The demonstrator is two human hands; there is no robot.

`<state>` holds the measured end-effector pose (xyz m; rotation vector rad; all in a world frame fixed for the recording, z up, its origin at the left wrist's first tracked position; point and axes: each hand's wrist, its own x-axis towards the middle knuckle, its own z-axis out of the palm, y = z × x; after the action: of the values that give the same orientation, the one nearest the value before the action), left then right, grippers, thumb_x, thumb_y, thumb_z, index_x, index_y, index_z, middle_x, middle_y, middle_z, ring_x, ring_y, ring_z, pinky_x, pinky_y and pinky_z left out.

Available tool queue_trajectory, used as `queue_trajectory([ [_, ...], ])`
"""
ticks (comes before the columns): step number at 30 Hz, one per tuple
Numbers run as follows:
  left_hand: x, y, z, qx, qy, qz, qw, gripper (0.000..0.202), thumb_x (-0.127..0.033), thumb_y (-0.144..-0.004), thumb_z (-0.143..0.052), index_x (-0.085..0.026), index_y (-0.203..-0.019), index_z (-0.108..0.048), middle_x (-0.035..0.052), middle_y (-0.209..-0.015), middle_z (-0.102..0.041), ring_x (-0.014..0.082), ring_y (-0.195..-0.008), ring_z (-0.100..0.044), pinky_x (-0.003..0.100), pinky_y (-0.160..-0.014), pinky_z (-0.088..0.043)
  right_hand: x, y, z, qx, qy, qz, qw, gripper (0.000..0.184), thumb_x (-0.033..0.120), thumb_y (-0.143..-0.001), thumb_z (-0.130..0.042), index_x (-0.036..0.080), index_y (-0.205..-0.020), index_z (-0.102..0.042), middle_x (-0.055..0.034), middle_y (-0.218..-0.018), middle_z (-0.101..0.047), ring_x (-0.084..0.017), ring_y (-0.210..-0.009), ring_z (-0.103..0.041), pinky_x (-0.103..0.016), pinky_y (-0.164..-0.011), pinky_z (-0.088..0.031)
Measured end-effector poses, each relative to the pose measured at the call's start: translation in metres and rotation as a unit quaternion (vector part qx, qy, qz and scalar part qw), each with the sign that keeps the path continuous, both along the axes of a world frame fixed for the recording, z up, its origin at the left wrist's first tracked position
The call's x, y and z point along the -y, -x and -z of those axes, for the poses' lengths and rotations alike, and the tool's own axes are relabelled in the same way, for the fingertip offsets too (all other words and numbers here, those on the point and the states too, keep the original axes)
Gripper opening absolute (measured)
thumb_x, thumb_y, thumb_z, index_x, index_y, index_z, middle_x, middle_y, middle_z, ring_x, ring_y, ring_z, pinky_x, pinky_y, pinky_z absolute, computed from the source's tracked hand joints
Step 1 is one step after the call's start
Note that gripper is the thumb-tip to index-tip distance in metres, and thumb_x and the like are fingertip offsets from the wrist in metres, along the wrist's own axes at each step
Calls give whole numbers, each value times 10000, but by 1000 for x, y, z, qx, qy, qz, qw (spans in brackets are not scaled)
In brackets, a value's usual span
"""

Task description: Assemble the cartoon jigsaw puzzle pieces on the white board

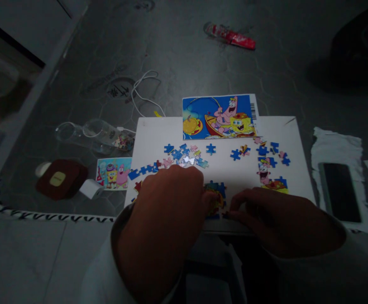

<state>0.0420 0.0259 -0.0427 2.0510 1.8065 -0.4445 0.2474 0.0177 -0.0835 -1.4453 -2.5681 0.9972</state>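
Note:
My left hand (171,202) reaches over the white board (231,169). Its thumb touches a joined patch of jigsaw pieces (220,190) showing a burger on blue; its other fingers are hidden under the hand. At the lower right corner of that patch, my right hand (275,217) is closed in a pinch on a small dark jigsaw piece (225,215). To the right lies another joined section (264,174) with a pink smiling face. Loose blue, pink and yellow pieces (184,154) spread beyond my left hand.
A cartoon picture card (218,117) overlaps the board's far edge. Left of the board are a clear bottle (103,135), a smaller card (112,173), a white charger (91,188) and a brown case (60,179). A phone (340,192) rests on white paper at right.

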Motion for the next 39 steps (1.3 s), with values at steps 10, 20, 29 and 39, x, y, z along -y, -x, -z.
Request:
queue_trajectory([
  [10, -6, 3, 5, -9, 50, -5, 999, 398, -590, -886, -528, -257, -788, -723, 43, -643, -644, 208, -577, -598, 299, -521, -290, 3, -2, 10, 8, -15, 0, 1000, 158, 344, -933, -578, 277, -909, -719, 7, -796, -689, -130, -657, -645, -216, -536, -417],
  [20, -6, 3, 6, -9, 42, 0, 999, 424, -601, -903, -502, -258, -791, -726, 46, -656, -648, 213, -586, -611, 304, -514, -276, 2, 0, 14, 41, -32, 5, 999, 230, 471, -965, -556, 336, -950, -742, 12, -807, -708, -155, -671, -695, -238, -484, -409],
  [29, -6, 3, 8, -5, 34, 5, 999, 410, -608, -904, -514, -275, -830, -742, 46, -683, -657, 254, -621, -635, 326, -539, -356, 2, 2, 18, 0, -15, 35, 999, 137, 403, -898, -648, 300, -890, -737, 37, -756, -712, -113, -628, -661, -205, -509, -422],
  [39, -7, 0, 2, -15, 39, -5, 999, 376, -552, -903, -520, -268, -783, -736, 57, -676, -658, 266, -628, -645, 331, -542, -391, -7, -1, 26, -46, 133, 98, 985, 219, 453, -845, -670, 244, -912, -671, 22, -704, -685, -116, -577, -644, -208, -520, -469],
])
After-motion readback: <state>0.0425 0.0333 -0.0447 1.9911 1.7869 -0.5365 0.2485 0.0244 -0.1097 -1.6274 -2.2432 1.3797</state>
